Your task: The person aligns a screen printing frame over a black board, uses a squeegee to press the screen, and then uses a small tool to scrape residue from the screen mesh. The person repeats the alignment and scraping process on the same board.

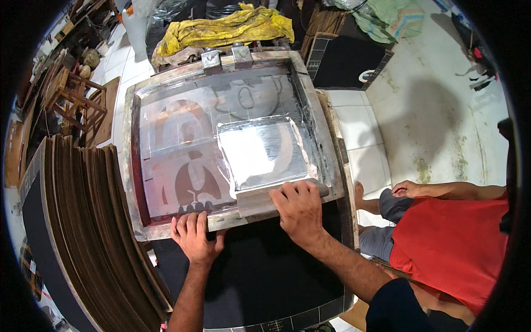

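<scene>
A wooden screen-printing frame (132,133) lies tilted a little before me, its grey mesh (157,135) marked with faint rounded shapes. On the mesh's right half, a glossy rectangular patch (254,157) has streaks of white ink along its borders. My right hand (301,216) is closed around a wide squeegee (257,203), which rests at the near edge of that patch. My left hand (194,238) grips the frame's near rail, fingers over the top and thumb apart. Beneath the frame's near side shows a black board (265,271) with pale lines along its lower margin.
A tall stack of brown boards (94,221) stands close on the left. Two metal hinge blocks (211,61) sit on the far rail, before a yellow cloth (227,30). At right is a person in a red shirt (448,238); a wooden stool (77,99) stands far left.
</scene>
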The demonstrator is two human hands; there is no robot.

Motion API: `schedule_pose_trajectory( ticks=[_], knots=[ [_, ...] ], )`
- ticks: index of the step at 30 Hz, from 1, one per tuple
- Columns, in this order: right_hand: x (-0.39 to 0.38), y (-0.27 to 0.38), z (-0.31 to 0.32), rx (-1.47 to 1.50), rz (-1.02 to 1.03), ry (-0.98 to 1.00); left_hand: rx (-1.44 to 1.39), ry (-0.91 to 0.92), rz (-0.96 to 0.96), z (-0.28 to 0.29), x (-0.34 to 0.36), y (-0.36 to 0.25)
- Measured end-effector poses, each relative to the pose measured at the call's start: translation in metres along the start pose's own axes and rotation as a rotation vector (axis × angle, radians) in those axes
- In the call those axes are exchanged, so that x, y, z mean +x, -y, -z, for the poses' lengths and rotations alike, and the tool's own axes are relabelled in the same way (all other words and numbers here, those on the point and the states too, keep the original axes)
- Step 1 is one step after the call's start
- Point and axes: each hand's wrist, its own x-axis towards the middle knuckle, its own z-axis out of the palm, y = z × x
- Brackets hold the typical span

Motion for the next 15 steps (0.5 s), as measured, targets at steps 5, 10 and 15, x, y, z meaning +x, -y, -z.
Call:
schedule_pose_trajectory(
  ticks=[5,10,15],
  knots=[
    [0.009,-0.006,0.008,-0.007,-0.028,0.038,0.029,-0.040,-0.012,-0.002,0.003,-0.002],
    [0.004,-0.008,0.009,-0.073,-0.014,0.022,0.022,-0.010,-0.012,0.000,0.001,-0.003],
    [-0.002,-0.010,0.004,-0.003,-0.071,-0.039,0.067,-0.002,-0.031,-0.002,0.002,-0.002]
  ],
)
